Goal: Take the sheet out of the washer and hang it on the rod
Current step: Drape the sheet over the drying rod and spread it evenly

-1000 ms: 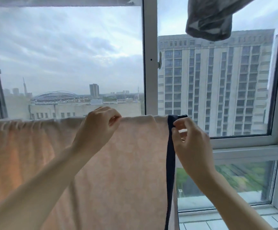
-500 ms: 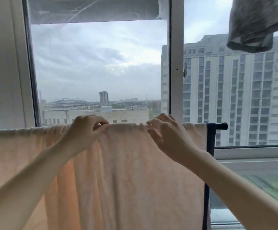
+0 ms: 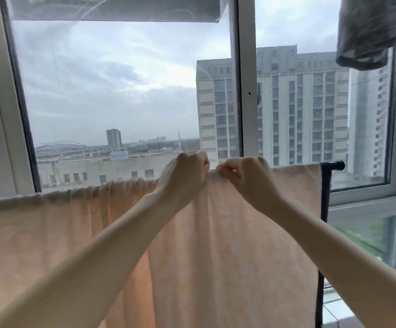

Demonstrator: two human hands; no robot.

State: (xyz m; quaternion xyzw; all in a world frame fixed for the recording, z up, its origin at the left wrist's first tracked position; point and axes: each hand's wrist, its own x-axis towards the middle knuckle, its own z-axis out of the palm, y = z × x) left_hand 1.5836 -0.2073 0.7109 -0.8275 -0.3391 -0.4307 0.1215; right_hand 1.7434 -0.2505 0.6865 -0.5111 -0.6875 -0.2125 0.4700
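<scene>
Head view, facing a window [image 3: 246, 91] with high-rise buildings [image 3: 298, 110] and grey sky beyond. Stretched across the lower half, a pale peach sheet [image 3: 227, 245], draped over a dark rod [image 3: 334, 165] and hanging down out of the bottom edge. Soft, slightly mottled cloth, faintly translucent against the daylight. Smooth and flat on the right part, up to a dark navy border strip [image 3: 325, 197] running down its right edge. Bunched into many small vertical gathers along the top on the left part, where the top line sags lower toward the left edge. One deeper vertical fold below the hands, near the middle. Only the rod's bare right end showing, poking out just past the navy strip; the rest covered by cloth.

Left hand [image 3: 187, 176] clenched on the top edge of the sheet, knuckles up, cloth pinched and lifted a little above the line of the rod. Right hand [image 3: 246, 178] just beside it, almost touching, fingers curled in a pinch on the same top edge. Both forearms bare, reaching up from the lower corners.

Top right, a grey garment [image 3: 369, 31] hanging in front of the glass, well apart from the sheet.
</scene>
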